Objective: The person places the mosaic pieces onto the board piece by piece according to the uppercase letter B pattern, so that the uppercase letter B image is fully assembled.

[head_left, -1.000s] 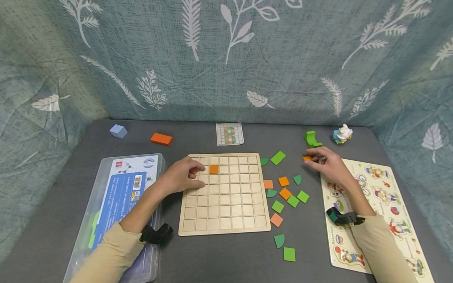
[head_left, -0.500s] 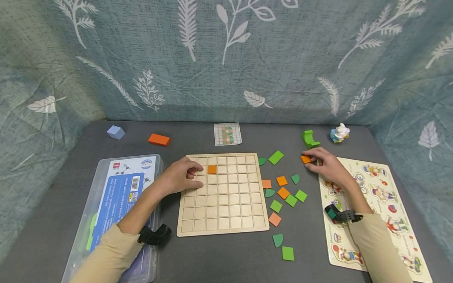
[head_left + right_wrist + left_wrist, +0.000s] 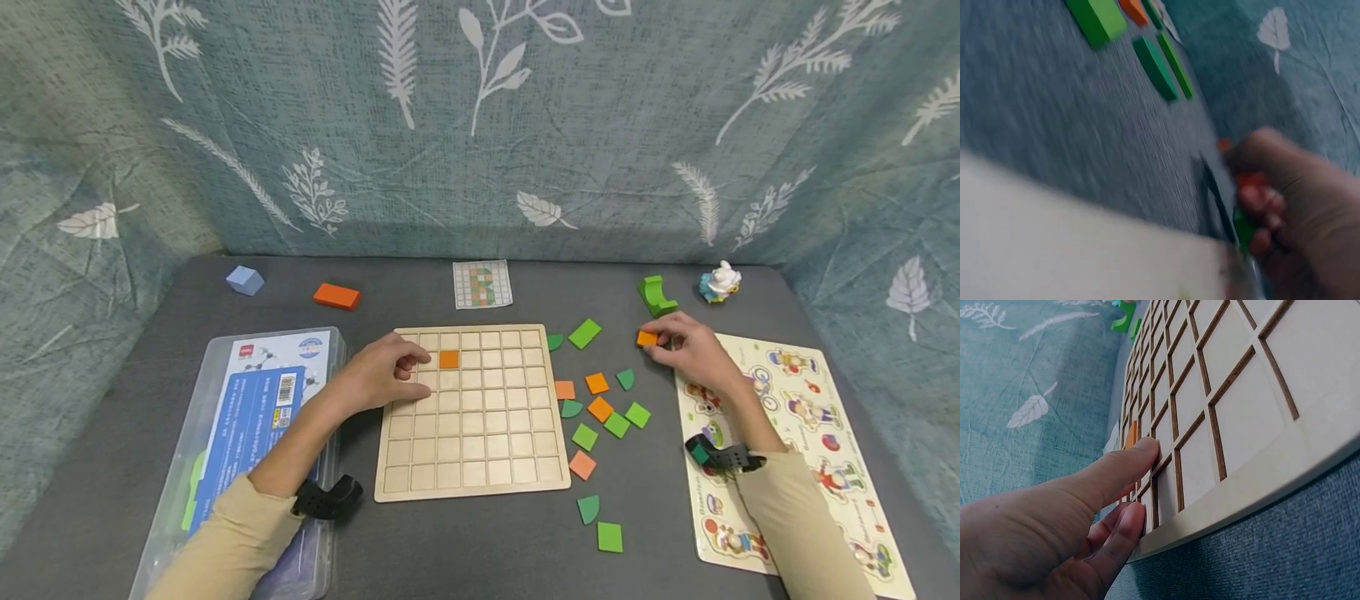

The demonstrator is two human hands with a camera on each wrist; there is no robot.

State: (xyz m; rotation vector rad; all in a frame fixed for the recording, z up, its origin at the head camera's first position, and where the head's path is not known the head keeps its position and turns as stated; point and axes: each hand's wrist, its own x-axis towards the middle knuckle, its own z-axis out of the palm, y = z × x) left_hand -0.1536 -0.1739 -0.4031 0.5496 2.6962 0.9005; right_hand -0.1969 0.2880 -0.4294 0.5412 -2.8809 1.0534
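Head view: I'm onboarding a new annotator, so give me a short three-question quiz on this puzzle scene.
1. True or false: the wooden grid board already holds one orange square.
2. Which hand pinches a loose orange tile? A) left hand B) right hand C) neither
3. Fill in: the left hand rests on the board's ____ edge, as seen in the head view.

Key:
1. True; the other cells in view are bare.
2. B; the right hand has its fingers curled on the tile, beside the animal puzzle.
3. Left.
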